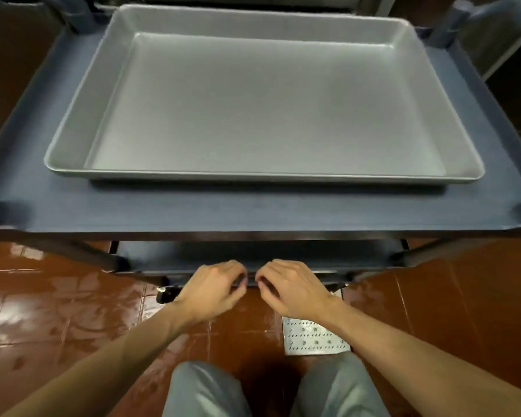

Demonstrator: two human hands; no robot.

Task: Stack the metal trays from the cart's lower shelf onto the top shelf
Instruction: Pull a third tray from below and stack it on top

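A large grey metal tray lies flat on the cart's dark blue top shelf; a second rim shows just under its front edge, so it seems to rest on another tray. Below, the front lip of the lower shelf is in shadow and its contents are hidden. My left hand and my right hand are side by side at the front of the lower part of the cart, fingers curled towards a thin edge between them. Whether they grip it is unclear.
The cart's upright posts rise at the far corners. A black caster sits left of my hands. A perforated metal floor plate lies on the wet red tiles. My knees are at the bottom.
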